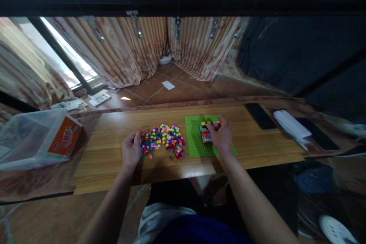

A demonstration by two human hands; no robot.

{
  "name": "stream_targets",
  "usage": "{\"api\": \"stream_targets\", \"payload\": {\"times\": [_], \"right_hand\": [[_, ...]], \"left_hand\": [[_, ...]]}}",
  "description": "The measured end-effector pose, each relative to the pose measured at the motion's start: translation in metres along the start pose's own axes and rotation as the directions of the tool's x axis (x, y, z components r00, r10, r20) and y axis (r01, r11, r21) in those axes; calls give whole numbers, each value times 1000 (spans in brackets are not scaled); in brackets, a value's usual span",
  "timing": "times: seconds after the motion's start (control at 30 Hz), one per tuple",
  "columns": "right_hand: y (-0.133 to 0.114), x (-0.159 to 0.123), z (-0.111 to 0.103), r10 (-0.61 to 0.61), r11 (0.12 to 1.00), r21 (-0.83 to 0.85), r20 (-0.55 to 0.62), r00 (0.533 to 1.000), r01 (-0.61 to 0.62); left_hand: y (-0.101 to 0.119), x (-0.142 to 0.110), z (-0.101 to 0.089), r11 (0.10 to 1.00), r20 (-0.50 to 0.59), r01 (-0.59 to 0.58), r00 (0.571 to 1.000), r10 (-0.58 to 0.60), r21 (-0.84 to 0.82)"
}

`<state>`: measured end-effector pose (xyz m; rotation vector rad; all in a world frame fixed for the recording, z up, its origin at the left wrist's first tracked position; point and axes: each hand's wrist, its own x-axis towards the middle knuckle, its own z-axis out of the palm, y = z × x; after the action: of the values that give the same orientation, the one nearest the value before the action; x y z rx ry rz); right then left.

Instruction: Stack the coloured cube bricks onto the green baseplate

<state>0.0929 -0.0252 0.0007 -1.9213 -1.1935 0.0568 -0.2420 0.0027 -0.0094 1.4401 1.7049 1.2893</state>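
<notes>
A heap of small multicoloured toy bricks [164, 136] is spread over the wooden board. At its left edge rests my left hand [132, 148], fingers curled closed; whatever they may hold is hidden. To the right of the heap lies a green studded baseplate [194, 146]. On this plate stands a low built-up block of coloured toy bricks [206, 136], with yellow and black pieces along its top. My right hand [223, 136] grips the block from the right, thumb over its front and top and index finger at its far right corner, covering part of it.
A black phone [260, 116] lies on the board [114, 122] at right, with a white device [291, 124] and another dark phone [317, 133] beyond. A clear plastic bin [34, 137] with an orange label stands left. A black bar [183, 5] crosses ahead.
</notes>
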Motion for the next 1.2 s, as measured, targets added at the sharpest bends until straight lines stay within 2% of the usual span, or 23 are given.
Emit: {"api": "stream_targets", "payload": {"times": [0.23,0.37,0.5,0.57,0.63,0.7,0.77,0.87,0.97,1.2], "right_hand": [[3,2,5,18,999,43,17,1000,-18],[2,3,-1,12,998,63,39,999,-14],[-7,-5,-18,-106,992,62,-64,992,110],[-17,-18,-26,-197,976,81,-70,978,202],[-27,-39,-30,-297,946,140,10,955,293],[-37,-65,-29,-352,925,189,94,931,330],[-42,-89,-24,-389,910,255,244,888,329],[-42,-113,-17,-390,915,239,329,860,324],[-37,-117,-12,-385,922,171,350,854,346],[-38,-106,-1,-386,915,45,390,836,401]], "left_hand": [[1,0,0,1000,5,-2,1000,2,9],[3,0,1,1000,0,-12,1000,12,21],[7,-1,2,1000,3,-22,1000,22,-1],[8,-2,2,1000,7,-23,1000,23,-7],[7,-2,2,1000,7,-22,1000,22,-10],[6,-2,3,1000,7,-21,1000,21,-13],[4,-3,3,1000,5,-25,1000,25,-16],[4,-3,3,1000,5,-21,1000,21,-11],[5,-3,3,1000,6,-12,1000,12,-2],[4,-3,3,1000,5,-21,1000,21,-17]]}}
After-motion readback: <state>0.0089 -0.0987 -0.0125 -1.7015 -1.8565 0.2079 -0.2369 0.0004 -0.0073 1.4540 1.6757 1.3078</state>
